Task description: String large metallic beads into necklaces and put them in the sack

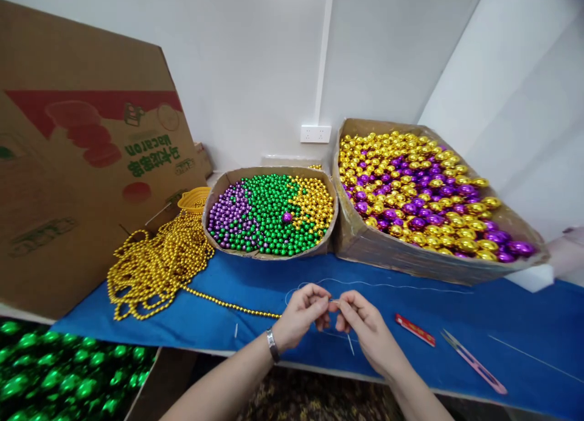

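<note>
My left hand (306,311) and my right hand (360,320) meet fingertip to fingertip over the blue cloth (201,333). Both pinch a thin white thread (378,284), part of which loops up from the left fingers and trails off to the right. Whether a needle is also between the fingertips is too small to tell. A gold bead string (228,305) runs from a heap of gold bead strands (159,269) to beneath my left hand. Below my right fingers shows a short thin white piece (350,344).
A red packet (415,330) and pink-handled thread snips (474,361) lie right. Behind stand a box of small purple, green and gold beads (269,257) and a larger box of gold and purple beads (392,250). A tall carton (91,226) stands left, large green beads (68,372) below.
</note>
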`<state>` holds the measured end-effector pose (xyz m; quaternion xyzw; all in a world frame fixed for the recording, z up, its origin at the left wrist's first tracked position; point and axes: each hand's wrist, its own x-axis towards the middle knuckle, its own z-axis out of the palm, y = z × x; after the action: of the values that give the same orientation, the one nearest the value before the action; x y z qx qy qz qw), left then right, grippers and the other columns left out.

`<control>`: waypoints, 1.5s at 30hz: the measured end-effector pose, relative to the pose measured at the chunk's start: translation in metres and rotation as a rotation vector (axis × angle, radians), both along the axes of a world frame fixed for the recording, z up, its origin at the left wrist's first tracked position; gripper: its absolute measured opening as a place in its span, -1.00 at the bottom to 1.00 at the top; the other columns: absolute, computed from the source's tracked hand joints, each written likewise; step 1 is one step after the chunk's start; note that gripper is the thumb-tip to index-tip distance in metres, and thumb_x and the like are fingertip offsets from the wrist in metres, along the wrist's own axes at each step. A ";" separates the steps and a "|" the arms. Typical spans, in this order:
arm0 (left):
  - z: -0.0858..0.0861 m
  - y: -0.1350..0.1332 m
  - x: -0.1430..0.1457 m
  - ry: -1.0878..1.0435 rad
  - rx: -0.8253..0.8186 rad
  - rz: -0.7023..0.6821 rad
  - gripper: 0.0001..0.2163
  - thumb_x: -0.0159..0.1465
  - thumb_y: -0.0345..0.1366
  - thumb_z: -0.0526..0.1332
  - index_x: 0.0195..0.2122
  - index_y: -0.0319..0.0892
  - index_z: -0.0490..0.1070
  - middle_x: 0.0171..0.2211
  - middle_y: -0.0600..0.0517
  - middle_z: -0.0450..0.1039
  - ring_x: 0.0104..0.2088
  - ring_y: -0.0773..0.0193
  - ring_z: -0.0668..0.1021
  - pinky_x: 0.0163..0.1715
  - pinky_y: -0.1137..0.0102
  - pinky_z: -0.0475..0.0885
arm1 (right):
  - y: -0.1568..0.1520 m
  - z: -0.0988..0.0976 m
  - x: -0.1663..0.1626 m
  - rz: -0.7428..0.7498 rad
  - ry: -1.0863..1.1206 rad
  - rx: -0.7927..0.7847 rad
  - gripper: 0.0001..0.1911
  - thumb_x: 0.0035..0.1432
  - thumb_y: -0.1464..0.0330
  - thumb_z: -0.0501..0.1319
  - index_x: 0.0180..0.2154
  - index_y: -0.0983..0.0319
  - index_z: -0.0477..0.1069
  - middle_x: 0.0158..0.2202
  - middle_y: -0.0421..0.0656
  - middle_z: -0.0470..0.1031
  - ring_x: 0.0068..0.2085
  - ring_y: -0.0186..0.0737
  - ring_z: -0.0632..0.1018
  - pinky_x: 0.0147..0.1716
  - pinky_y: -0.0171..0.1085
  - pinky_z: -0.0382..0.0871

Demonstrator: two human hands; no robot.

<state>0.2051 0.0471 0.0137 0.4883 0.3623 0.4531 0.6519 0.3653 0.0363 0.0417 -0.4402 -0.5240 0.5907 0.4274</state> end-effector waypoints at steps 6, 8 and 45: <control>-0.009 -0.002 -0.008 0.304 0.167 0.173 -0.77 0.16 -0.15 0.23 -0.45 -0.25 0.42 -0.56 0.06 0.39 -0.53 0.39 0.37 -0.51 0.49 0.25 | -0.001 -0.012 0.002 -0.135 0.178 -0.051 -0.73 0.09 0.13 0.23 -0.38 0.20 0.32 -0.38 -0.13 0.52 -0.50 -0.39 0.37 -0.51 -0.39 0.22; -0.011 -0.004 -0.012 0.431 0.260 0.217 -0.80 0.17 -0.20 0.22 -0.45 -0.25 0.46 -0.52 0.03 0.42 -0.50 0.37 0.39 -0.49 0.48 0.25 | 0.000 -0.014 0.001 -0.140 0.178 -0.024 -0.75 0.12 0.14 0.20 -0.36 0.19 0.31 -0.33 -0.13 0.53 -0.49 -0.38 0.39 -0.51 -0.39 0.24; -0.005 -0.011 -0.020 0.284 0.016 -0.117 -0.68 0.15 -0.06 0.20 -0.43 -0.27 0.41 -0.55 0.10 0.31 -0.55 0.42 0.26 -0.53 0.51 0.15 | 0.007 -0.019 -0.005 0.064 -0.766 0.741 -0.79 0.26 0.34 -0.01 -0.34 0.16 0.36 -0.30 -0.13 0.39 -0.35 -0.30 0.48 -0.34 -0.33 0.38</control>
<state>0.1847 0.0360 0.0089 0.5731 0.4180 0.3437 0.6154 0.3599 0.0432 0.0227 -0.4275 -0.8293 0.1758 0.3141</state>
